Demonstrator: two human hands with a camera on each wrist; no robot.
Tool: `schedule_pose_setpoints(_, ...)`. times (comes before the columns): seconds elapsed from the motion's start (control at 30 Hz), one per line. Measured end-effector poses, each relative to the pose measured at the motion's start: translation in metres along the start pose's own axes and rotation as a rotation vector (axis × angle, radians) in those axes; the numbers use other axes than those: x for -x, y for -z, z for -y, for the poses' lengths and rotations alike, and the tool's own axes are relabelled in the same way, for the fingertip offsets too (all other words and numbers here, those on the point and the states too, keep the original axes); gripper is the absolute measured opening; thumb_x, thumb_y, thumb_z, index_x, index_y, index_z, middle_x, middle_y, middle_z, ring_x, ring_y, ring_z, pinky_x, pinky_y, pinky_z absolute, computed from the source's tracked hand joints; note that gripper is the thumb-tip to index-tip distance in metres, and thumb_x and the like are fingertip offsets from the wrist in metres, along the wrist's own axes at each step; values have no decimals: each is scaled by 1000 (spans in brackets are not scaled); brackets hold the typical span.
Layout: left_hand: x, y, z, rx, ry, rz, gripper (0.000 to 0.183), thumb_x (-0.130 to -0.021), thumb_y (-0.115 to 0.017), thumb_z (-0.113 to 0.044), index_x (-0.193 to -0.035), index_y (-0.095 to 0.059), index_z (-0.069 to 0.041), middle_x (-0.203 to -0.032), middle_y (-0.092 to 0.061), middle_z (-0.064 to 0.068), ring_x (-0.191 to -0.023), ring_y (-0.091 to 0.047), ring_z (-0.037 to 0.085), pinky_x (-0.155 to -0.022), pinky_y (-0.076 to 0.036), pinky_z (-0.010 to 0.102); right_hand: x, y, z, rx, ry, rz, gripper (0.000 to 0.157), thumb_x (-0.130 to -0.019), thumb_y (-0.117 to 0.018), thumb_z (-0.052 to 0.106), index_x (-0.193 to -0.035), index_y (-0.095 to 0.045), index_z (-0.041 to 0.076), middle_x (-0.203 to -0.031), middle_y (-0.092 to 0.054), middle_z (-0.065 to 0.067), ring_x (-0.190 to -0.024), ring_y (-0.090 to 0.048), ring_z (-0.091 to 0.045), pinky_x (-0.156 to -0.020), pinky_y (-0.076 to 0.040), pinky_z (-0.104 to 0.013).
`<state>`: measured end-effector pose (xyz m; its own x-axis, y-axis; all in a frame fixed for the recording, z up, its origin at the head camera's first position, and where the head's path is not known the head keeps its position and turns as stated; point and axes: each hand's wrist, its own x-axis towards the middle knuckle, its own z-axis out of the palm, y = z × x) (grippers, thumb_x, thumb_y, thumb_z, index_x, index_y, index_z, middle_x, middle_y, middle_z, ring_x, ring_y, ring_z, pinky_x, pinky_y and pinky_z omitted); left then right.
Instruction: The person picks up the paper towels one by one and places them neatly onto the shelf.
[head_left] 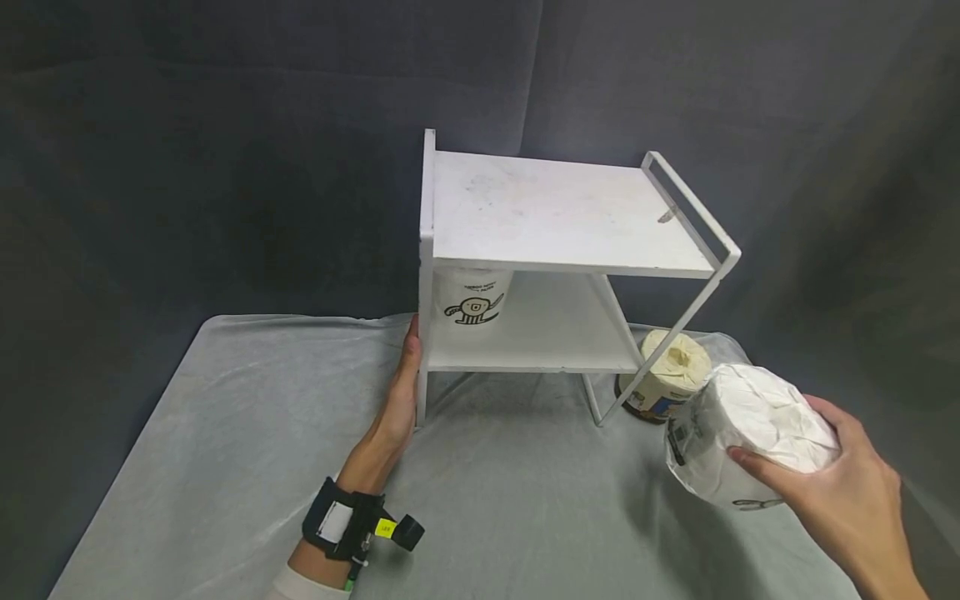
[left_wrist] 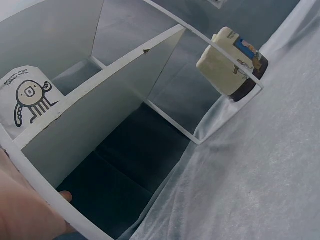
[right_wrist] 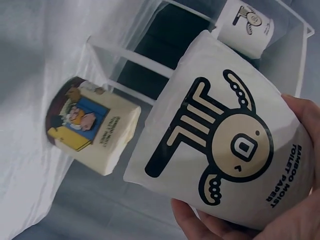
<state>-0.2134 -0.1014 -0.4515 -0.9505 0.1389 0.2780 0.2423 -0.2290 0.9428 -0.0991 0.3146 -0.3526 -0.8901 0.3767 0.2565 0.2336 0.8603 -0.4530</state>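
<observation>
My right hand (head_left: pixel 855 483) grips a white wrapped roll of toilet paper (right_wrist: pixel 225 135) from its right side, thumb in front. The roll is tilted and held up to the right of a white two-tier shelf (head_left: pixel 555 212). Its wrapper carries a cartoon figure and the words "bamboo moist toilet paper". At the shelf's left side, my left hand (head_left: pixel 393 404) holds the upright frame; in the left wrist view a fingertip (left_wrist: pixel 66 195) shows past the bar. A second white toilet paper roll (head_left: pixel 472 300) stands at the left end of the lower tier, its top hidden under the upper board.
A cream toilet paper roll (head_left: pixel 671 371) with a coloured picture stands on the table beyond the shelf's right legs, partly behind a slanted bar. The table (head_left: pixel 225 450) has a pale cloth cover. A dark grey curtain (head_left: pixel 262 167) hangs behind.
</observation>
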Motion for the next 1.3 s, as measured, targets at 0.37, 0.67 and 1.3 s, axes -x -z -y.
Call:
schedule_pose_setpoints(0.37, -1, 1, 2, 0, -3, 1, 70, -101, -11, -57, -159, 5, -21, -165, 5, -2, -148, 8, 13, -117, 7, 50, 11, 8, 20, -32, 77, -29, 107, -57, -90, 50, -149, -44, 19, -125, -60, -24, -93, -48, -17, -67, -32, -33)
schedule_pose_setpoints(0.67, 0, -1, 3, -1, 11, 6, 68, -101, -11, -57, -159, 4, -25, -164, 4, -7, -148, 8, 11, -116, 8, 50, 16, 13, 34, -65, 144, -52, 104, -55, -92, 46, -147, -47, 23, -123, -63, -18, -87, -40, 6, -67, -32, -30)
schedule_pose_setpoints(1.3, -1, 0, 1, -15, -1, -7, 71, -101, -11, -56, -159, 7, -19, -165, 8, -3, -148, 10, 12, -117, 8, 48, 9, 11, 68, -96, 154, -23, 105, -56, -90, 50, -148, -45, 26, -124, -61, -17, -94, -46, -15, -68, -35, -33)
